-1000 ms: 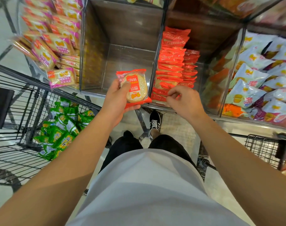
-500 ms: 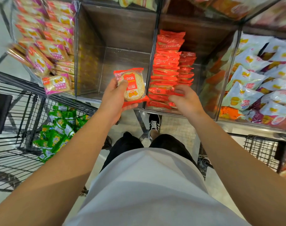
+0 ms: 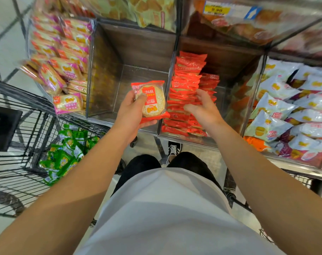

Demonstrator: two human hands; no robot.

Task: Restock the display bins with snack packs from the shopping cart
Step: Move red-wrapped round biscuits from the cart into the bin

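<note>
A row of clear-walled display bins (image 3: 91, 70) on a shelf held pink-edged biscuit packs (image 3: 68, 69), stacked red snack packs (image 3: 187, 83) and white-blue chip bags (image 3: 277, 105); one bin between stood bare.

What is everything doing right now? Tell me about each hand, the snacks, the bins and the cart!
Left hand: holds the red rice cracker pack.
Right hand: open, fingers spread against the red pack stack.
Red pack stack: piled in its bin, part full.
Middle bin: no packs seen inside.
Pink packs: heaped in the left bin.
White packs: heaped in the right bin.
Shopping cart: holds green packs.
</note>
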